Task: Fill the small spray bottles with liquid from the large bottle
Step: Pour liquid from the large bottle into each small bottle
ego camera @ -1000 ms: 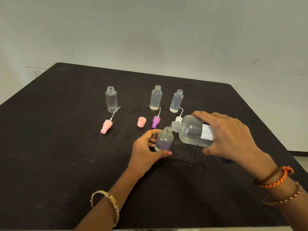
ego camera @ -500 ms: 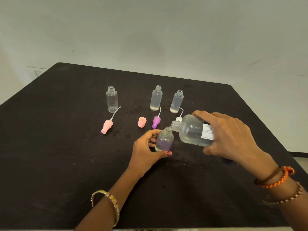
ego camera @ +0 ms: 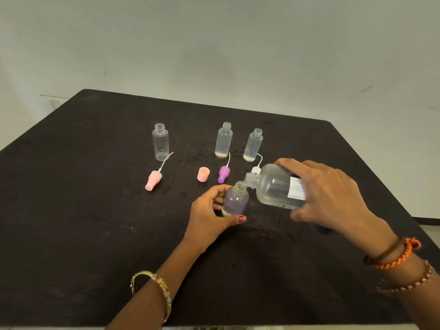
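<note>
My right hand (ego camera: 326, 194) grips the large clear bottle (ego camera: 273, 186), tipped on its side with its open neck over the mouth of a small bottle (ego camera: 235, 198). My left hand (ego camera: 209, 215) holds that small bottle upright on the black table (ego camera: 71, 210), thumb and fingers curled round it. Three other small open bottles stand in a row at the back: one on the left (ego camera: 161, 141), one in the middle (ego camera: 223, 140) and one on the right (ego camera: 253, 145), the last two with a little liquid at the bottom.
A pink spray head (ego camera: 153, 179) with its tube, a pink cap (ego camera: 203, 174) and a purple spray head (ego camera: 223, 173) lie on the table in front of the row. A white spray head (ego camera: 255, 169) shows behind the large bottle's neck. A dark purple object (ego camera: 325, 229) peeks from under my right wrist.
Almost nothing has moved; both hands keep their grip and the large bottle stays tipped over the small one.
</note>
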